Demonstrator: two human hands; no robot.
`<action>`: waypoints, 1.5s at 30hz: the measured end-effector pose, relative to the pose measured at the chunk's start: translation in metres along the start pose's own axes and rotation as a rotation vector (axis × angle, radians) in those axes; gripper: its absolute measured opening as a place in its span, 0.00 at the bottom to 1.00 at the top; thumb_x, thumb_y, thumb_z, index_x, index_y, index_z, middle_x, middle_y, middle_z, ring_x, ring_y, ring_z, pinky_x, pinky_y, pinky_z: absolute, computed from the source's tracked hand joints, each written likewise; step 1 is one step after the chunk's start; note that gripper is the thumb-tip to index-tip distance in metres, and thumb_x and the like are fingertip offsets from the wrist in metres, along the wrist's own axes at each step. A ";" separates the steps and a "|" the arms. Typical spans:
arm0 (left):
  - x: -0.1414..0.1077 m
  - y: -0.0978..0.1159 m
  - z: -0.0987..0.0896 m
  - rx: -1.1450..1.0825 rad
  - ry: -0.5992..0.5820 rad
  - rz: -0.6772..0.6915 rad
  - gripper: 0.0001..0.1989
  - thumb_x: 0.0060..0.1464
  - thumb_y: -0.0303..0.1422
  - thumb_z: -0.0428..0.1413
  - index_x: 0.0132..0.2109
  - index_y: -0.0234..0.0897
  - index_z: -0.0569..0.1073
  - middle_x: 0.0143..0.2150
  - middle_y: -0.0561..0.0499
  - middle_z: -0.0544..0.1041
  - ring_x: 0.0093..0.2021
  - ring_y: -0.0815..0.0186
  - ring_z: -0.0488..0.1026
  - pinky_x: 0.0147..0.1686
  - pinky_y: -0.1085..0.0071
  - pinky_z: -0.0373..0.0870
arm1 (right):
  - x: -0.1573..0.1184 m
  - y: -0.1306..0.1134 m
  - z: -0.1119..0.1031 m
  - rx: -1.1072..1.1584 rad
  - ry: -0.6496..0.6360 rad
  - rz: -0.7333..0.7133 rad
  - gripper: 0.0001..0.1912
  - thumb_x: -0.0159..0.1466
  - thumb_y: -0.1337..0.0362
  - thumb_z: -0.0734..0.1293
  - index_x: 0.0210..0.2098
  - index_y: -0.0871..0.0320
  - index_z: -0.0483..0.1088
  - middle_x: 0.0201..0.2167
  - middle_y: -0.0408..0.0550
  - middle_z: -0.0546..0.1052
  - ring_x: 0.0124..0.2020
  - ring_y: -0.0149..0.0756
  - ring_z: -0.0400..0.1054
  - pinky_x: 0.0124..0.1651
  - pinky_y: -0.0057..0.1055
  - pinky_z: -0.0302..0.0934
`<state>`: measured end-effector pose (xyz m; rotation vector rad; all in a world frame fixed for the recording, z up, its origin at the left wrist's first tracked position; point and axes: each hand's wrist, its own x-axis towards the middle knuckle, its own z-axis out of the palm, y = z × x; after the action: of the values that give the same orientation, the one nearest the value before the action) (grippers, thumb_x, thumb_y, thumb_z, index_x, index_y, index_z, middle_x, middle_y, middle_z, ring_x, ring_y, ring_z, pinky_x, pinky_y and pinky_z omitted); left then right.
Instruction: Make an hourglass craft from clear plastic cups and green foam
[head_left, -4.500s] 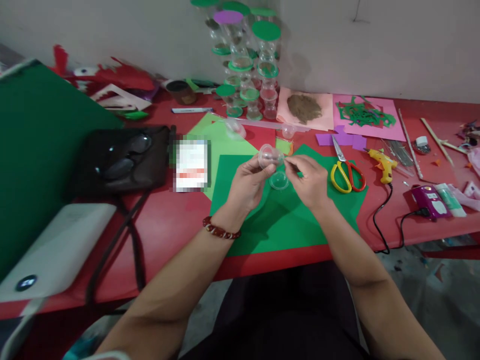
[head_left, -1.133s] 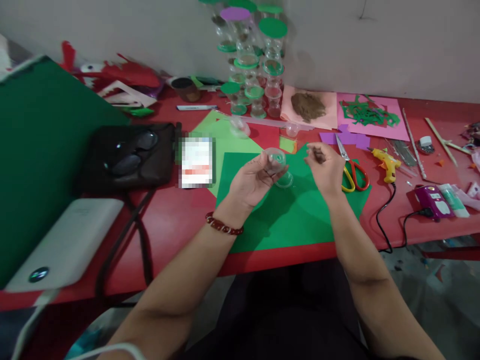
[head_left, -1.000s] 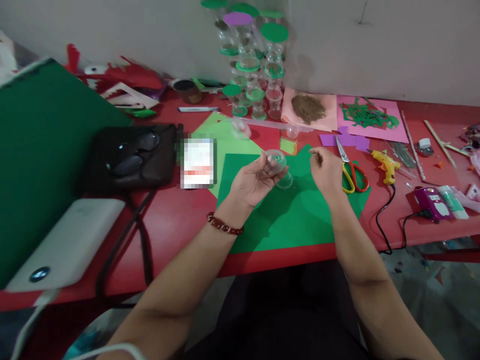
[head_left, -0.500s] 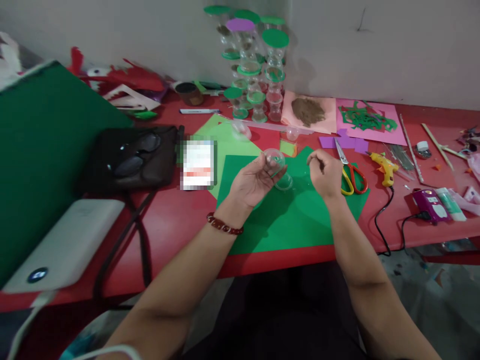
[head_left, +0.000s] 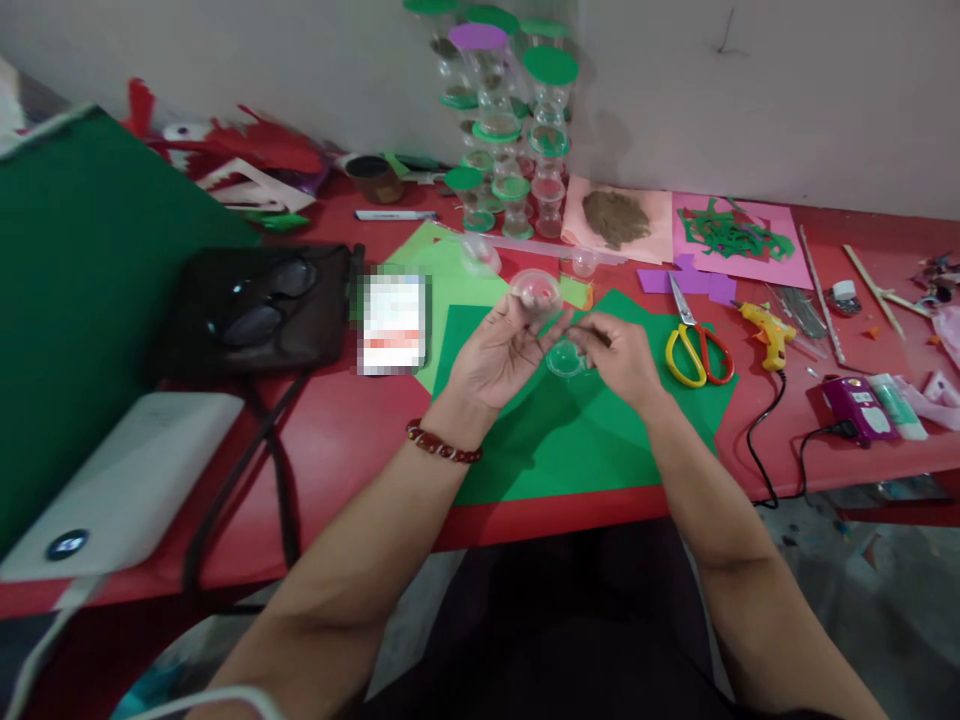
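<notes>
My left hand (head_left: 499, 350), with a beaded bracelet at its wrist, holds a clear plastic cup (head_left: 535, 292) between thumb and fingers. Just right of it, my right hand (head_left: 611, 350) has its fingers pinched together near my left fingertips; whatever they hold is too small to make out. Below the fingers, a clear round rim (head_left: 566, 358) shows over the green sheet (head_left: 570, 450); whether it joins the held cup I cannot tell. Red and yellow scissors (head_left: 697, 350) lie open right of my right hand.
Stacked clear cups with green and purple discs (head_left: 551, 140) stand at the wall. A yellow glue gun (head_left: 772, 333) with a black cord lies right. Brown material (head_left: 616, 218) and green shreds (head_left: 735, 235) sit on pink sheets. A black bag (head_left: 300, 335) is left.
My right hand has moved left, close to my left fingers. My left hand has shifted slightly left with the cup, which is now tilted differently.
</notes>
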<state>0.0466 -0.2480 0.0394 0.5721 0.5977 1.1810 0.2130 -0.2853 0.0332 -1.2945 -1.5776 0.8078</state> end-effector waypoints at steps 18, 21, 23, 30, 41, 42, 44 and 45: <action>0.013 0.025 -0.009 -0.224 0.178 0.088 0.19 0.75 0.36 0.49 0.34 0.39 0.75 0.35 0.52 0.84 0.45 0.68 0.84 0.52 0.68 0.81 | 0.017 0.042 -0.067 -0.528 0.739 0.129 0.20 0.60 0.62 0.76 0.51 0.53 0.76 0.59 0.56 0.77 0.65 0.55 0.67 0.66 0.60 0.62; 0.014 0.024 -0.011 -0.197 0.178 0.094 0.18 0.75 0.35 0.50 0.34 0.40 0.76 0.37 0.52 0.85 0.47 0.68 0.84 0.55 0.68 0.79 | 0.016 0.039 -0.064 -0.460 0.605 0.169 0.10 0.69 0.59 0.69 0.42 0.57 0.79 0.41 0.54 0.83 0.50 0.49 0.79 0.60 0.53 0.69; 0.014 0.023 -0.013 -0.172 0.145 0.092 0.15 0.73 0.35 0.54 0.35 0.40 0.76 0.38 0.53 0.85 0.47 0.68 0.83 0.54 0.69 0.79 | 0.016 0.037 -0.059 -0.437 0.553 0.123 0.10 0.71 0.59 0.67 0.42 0.56 0.80 0.37 0.51 0.84 0.45 0.46 0.80 0.57 0.50 0.71; 0.010 0.010 -0.014 -0.077 -0.034 -0.015 0.11 0.65 0.29 0.63 0.32 0.38 0.76 0.35 0.53 0.82 0.39 0.68 0.82 0.48 0.67 0.80 | 0.008 0.017 -0.034 -0.194 0.327 -0.017 0.14 0.71 0.52 0.68 0.41 0.54 0.80 0.36 0.51 0.84 0.41 0.44 0.81 0.54 0.46 0.74; -0.002 -0.012 -0.004 -0.105 -0.225 -0.223 0.12 0.58 0.34 0.70 0.31 0.37 0.77 0.32 0.53 0.81 0.28 0.72 0.76 0.34 0.75 0.78 | -0.002 0.007 0.006 0.074 0.037 -0.032 0.31 0.63 0.51 0.77 0.62 0.50 0.73 0.53 0.50 0.85 0.53 0.49 0.80 0.58 0.46 0.74; -0.002 -0.014 -0.005 -0.115 -0.234 -0.235 0.11 0.58 0.35 0.70 0.32 0.36 0.78 0.33 0.53 0.81 0.28 0.73 0.75 0.35 0.74 0.79 | -0.002 0.007 0.006 0.074 0.050 -0.012 0.29 0.62 0.52 0.77 0.61 0.50 0.74 0.48 0.47 0.86 0.51 0.48 0.81 0.57 0.45 0.75; -0.002 -0.015 -0.008 -0.101 -0.243 -0.243 0.11 0.58 0.36 0.70 0.33 0.36 0.79 0.33 0.53 0.82 0.28 0.73 0.75 0.36 0.74 0.80 | -0.002 0.006 0.005 0.078 0.077 0.006 0.28 0.61 0.55 0.78 0.60 0.49 0.76 0.43 0.43 0.87 0.50 0.47 0.82 0.57 0.45 0.75; -0.001 -0.015 -0.010 -0.085 -0.242 -0.240 0.11 0.58 0.36 0.70 0.33 0.36 0.79 0.32 0.53 0.82 0.29 0.72 0.76 0.37 0.73 0.80 | -0.002 0.005 0.004 0.087 0.088 0.012 0.27 0.61 0.56 0.78 0.58 0.48 0.77 0.42 0.42 0.87 0.49 0.47 0.82 0.57 0.44 0.75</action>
<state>0.0492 -0.2523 0.0225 0.5449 0.3949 0.8908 0.2111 -0.2861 0.0268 -1.2610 -1.4518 0.8070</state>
